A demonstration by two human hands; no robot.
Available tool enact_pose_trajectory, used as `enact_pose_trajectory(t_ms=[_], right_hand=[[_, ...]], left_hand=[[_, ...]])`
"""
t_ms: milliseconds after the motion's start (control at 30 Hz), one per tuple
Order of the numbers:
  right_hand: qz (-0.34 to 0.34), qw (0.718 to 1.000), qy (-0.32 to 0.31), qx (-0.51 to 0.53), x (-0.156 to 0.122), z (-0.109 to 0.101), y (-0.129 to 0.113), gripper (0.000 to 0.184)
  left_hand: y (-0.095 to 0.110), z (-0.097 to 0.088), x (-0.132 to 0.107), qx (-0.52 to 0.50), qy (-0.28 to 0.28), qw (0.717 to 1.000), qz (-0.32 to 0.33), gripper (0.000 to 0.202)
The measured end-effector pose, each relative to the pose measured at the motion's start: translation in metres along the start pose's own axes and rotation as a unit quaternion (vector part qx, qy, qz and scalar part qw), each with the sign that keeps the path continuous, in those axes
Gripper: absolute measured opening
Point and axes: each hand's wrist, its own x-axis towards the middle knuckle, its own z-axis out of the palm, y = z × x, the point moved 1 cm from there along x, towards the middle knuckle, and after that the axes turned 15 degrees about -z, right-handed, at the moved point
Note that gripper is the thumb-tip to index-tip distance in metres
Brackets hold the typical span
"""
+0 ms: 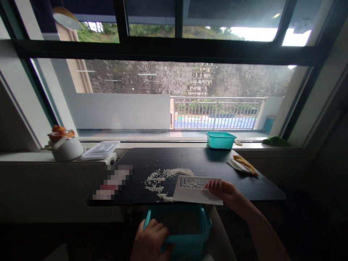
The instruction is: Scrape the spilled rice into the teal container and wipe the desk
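Note:
My right hand (222, 189) grips the right end of a white slotted scraper (194, 194), its fingers through or over the slots. The scraper stands on the dark table beside scattered white grains that look like rice (157, 178), spread in a curved band to its left. Below the table's front edge, my left hand (153, 237) is closed on the left rim of a teal plastic basin (190, 239). The basin's inside is too dark to make out.
A second teal basin (220, 140) stands at the table's back edge. Yellow and white packets (243, 166) lie at the right of the dark table (141, 156). On the left are a white pot (67, 148) and a clear plastic lid (100, 149). A green cloth (276, 141) rests on the sill.

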Motion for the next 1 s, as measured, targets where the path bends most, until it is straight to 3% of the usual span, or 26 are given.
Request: enact_pose_trajectory(t_ms=[433, 1000], right_hand=[[0.001, 1.000, -0.007, 0.015, 0.012, 0.012, 0.002, 0.037], [-0.009, 0.998, -0.044, 0.047, 0.018, 0.026, -0.002, 0.034]], left_hand=[[-0.008, -0.006, -0.002, 0.007, 0.011, 0.999, -0.032, 0.008], [-0.016, -0.004, -0.005, 0.002, 0.035, 0.999, -0.013, 0.007]])
